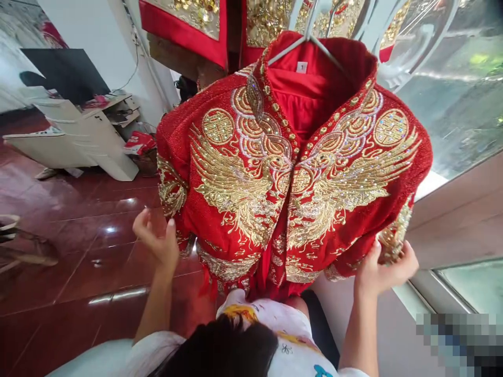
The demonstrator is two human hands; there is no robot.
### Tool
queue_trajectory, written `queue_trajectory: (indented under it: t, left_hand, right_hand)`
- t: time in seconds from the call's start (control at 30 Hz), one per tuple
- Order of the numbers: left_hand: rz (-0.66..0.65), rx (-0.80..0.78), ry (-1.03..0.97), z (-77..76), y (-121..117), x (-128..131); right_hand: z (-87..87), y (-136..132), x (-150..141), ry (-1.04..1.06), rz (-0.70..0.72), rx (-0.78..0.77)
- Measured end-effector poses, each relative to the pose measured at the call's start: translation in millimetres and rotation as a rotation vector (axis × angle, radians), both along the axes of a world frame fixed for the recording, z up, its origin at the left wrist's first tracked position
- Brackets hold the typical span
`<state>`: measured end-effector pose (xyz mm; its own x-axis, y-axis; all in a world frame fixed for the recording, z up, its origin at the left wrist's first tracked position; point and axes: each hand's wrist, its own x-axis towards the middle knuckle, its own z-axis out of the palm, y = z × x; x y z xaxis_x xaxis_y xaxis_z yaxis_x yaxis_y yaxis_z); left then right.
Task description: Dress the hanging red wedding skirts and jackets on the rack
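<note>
A red jacket (220,209) with a stand collar hangs before me, its front covered in gold bird embroidery and beads. The metal hanger (308,31) shows inside its collar, beside a small tag (302,67) marked 1. My left hand (159,241) is just off the sleeve on the left, fingers apart, with floor visible between thumb and fingers. On the other side, my right hand (387,269) has thumb and fingers around the gold-beaded end of the right-hand sleeve (393,235). Red fringe hangs at the jacket's hem.
More red and gold garments (188,26) hang behind, near a white scrolled metal frame (416,47). A window (463,115) with a ledge runs along the right. At left, a white desk (90,136) carries a dark monitor (66,76) above the red tiled floor (78,246).
</note>
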<state>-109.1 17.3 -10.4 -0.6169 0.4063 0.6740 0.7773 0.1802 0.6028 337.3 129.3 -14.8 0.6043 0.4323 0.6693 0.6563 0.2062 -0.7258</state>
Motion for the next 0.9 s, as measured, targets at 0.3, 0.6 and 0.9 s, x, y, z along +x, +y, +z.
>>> queue_trajectory:
  t: [0.3,0.6,0.9]
  left_hand:
    - [-0.445,-0.174,0.04,-78.1,-50.0,173.2]
    - [-0.286,0.003,0.169,-69.3,20.9,160.5]
    - [-0.547,0.079,0.072,-54.7,-17.0,196.3]
  right_hand:
    - [-40.5,-79.3,-121.8,-0.454,0.279,-0.093]
    - [-56.9,-47.3,-108.8,0.207,0.812,-0.238]
    - [-38.5,-88.5,-114.5,0.334,1.113,-0.355]
